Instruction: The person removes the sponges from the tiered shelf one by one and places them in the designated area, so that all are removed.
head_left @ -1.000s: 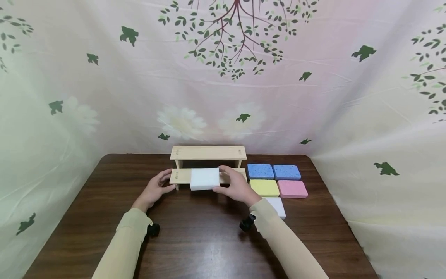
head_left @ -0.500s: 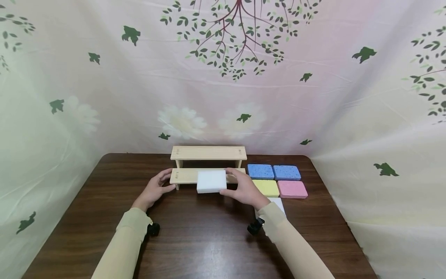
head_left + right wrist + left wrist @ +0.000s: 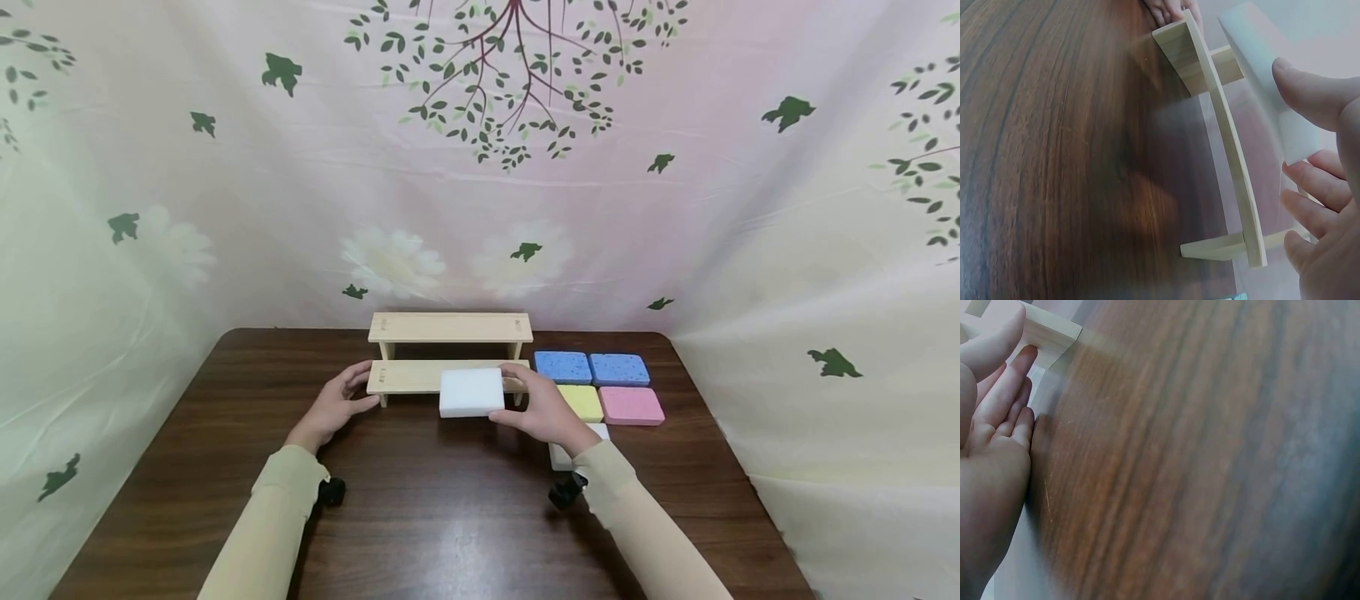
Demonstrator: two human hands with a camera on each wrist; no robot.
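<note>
A white sponge (image 3: pixel 471 392) is in front of and above the lower step of a pale two-tier wooden rack (image 3: pixel 405 377). My right hand (image 3: pixel 543 406) pinches the sponge's right end, thumb on one side and fingertips on the other. In the right wrist view the sponge (image 3: pixel 1266 75) tilts above the thin wooden board (image 3: pixel 1232 134), apart from it. At the rack's left end, my left hand (image 3: pixel 330 410) has its fingertips against the wood. The left wrist view shows those fingers (image 3: pixel 1007 394) fairly straight, at the rack's end (image 3: pixel 1054 337).
Right of the rack lie two blue sponges (image 3: pixel 562 367), a yellow sponge (image 3: pixel 581 402), a pink sponge (image 3: pixel 632 406) and a second white block (image 3: pixel 561 457), partly under my right wrist. A printed cloth (image 3: pixel 450 208) hangs behind the brown table (image 3: pixel 420 517).
My right hand has carried the white sponge to the right along the lower step and slightly toward me. The left hand and the rack have stayed in place.
</note>
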